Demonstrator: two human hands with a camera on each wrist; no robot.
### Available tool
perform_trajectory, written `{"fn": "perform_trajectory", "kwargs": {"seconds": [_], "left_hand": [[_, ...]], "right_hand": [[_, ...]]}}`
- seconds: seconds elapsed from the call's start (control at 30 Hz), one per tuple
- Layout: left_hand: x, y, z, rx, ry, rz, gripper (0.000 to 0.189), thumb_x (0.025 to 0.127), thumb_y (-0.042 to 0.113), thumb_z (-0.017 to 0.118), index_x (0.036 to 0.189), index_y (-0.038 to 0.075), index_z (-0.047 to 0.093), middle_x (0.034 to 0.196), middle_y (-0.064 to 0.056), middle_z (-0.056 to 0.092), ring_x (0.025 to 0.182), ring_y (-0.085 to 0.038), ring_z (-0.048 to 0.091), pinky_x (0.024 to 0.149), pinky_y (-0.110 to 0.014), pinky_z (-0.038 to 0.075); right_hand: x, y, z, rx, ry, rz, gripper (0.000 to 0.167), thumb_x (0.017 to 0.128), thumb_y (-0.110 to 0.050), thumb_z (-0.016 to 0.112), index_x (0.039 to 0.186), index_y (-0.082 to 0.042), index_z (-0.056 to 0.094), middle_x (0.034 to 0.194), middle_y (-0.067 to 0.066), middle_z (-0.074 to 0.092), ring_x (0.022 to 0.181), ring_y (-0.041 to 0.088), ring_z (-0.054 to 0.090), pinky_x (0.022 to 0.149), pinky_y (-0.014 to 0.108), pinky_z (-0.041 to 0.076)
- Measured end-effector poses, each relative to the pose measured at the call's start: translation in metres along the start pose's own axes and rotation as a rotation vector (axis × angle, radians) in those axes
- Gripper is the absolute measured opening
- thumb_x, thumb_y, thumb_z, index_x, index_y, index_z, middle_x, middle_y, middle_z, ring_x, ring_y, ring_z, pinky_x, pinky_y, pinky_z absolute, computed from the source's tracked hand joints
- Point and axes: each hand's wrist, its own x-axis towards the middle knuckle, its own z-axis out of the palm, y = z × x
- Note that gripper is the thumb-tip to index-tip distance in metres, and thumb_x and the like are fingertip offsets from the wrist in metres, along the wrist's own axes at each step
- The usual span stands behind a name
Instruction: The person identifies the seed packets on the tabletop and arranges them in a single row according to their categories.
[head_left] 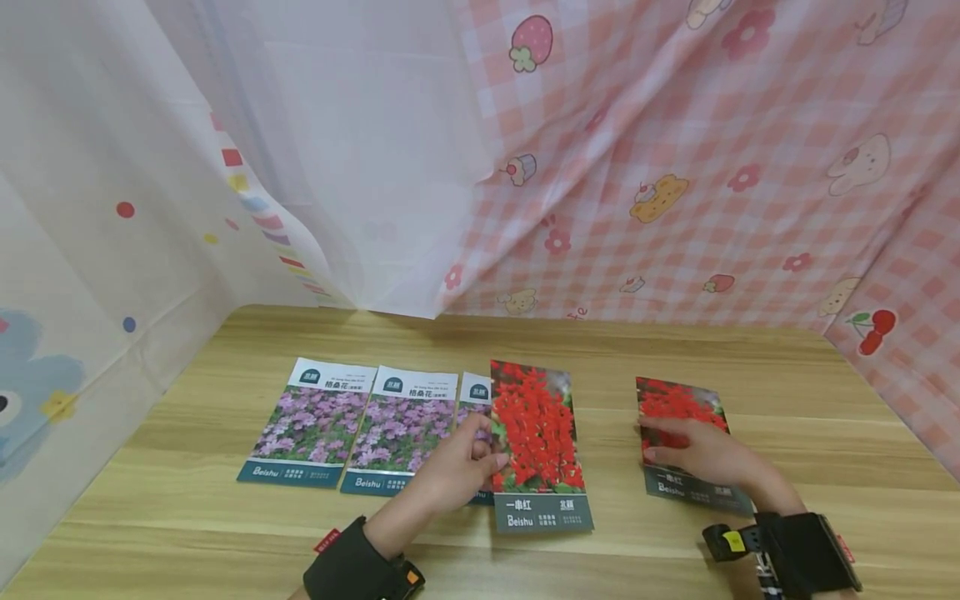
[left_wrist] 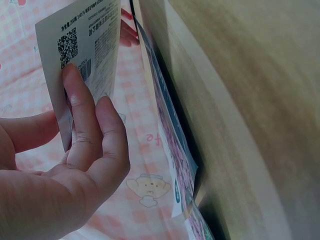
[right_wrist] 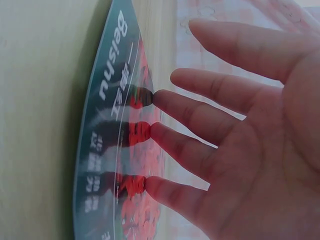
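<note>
On the desk [head_left: 615, 346], the leftmost packet [head_left: 311, 421], the second packet [head_left: 401, 433] and the third packet [head_left: 472, 400] lie in a left-to-right row, the held packet [head_left: 538, 446] in the left hand [head_left: 456, 471] partly hides the third, the rightmost packet [head_left: 684, 402] lies apart beneath the right hand [head_left: 705, 456], and cloth [head_left: 637, 125] hangs behind the desk.

The packets [head_left: 538, 429] are red- or purple-flowered, the cloth [head_left: 697, 108] pink-checked.

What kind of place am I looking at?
Probably a screened-off indoor table nook: a wood-grain table stands before a pink checked sheet, with a white dotted sheet on the left. Flower-picture packets suggest a makeshift workspace.
</note>
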Motion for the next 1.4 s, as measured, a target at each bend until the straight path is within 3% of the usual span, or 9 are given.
{"fn": "perform_trajectory", "kwargs": {"seconds": [0.6, 0.93, 1.4], "left_hand": [[0.0, 0.0, 0.0, 0.005, -0.006, -0.003, 0.021, 0.091, 0.009, 0.055, 0.108, 0.002, 0.043, 0.064, -0.001, 0.043, 0.055, -0.013, 0.041, 0.052, -0.026, 0.036], [0.0, -0.001, 0.0, -0.006, -0.005, -0.004, 0.021, 0.091, 0.007, 0.055, 0.109, 0.002, 0.044, 0.067, -0.002, 0.044, 0.062, -0.015, 0.048, 0.059, -0.031, 0.047], [0.001, -0.003, 0.001, -0.034, -0.005, 0.009, 0.021, 0.091, 0.006, 0.054, 0.108, 0.002, 0.044, 0.069, -0.003, 0.049, 0.066, -0.016, 0.052, 0.062, -0.034, 0.05]], "right_hand": [[-0.012, 0.016, -0.015, 0.11, 0.013, 0.092, 0.056, 0.089, -0.032, 0.059, 0.13, 0.003, 0.046, 0.126, 0.028, 0.047, 0.115, 0.045, 0.042, 0.085, 0.054, 0.041], [-0.013, 0.019, -0.017, 0.124, 0.018, 0.111, 0.056, 0.089, -0.031, 0.058, 0.131, 0.004, 0.045, 0.125, 0.027, 0.049, 0.115, 0.045, 0.043, 0.085, 0.054, 0.041], [-0.009, 0.005, -0.014, 0.077, 0.131, -0.003, 0.048, 0.091, -0.024, 0.057, 0.124, 0.01, 0.049, 0.123, 0.027, 0.051, 0.112, 0.045, 0.046, 0.085, 0.054, 0.043]]}}
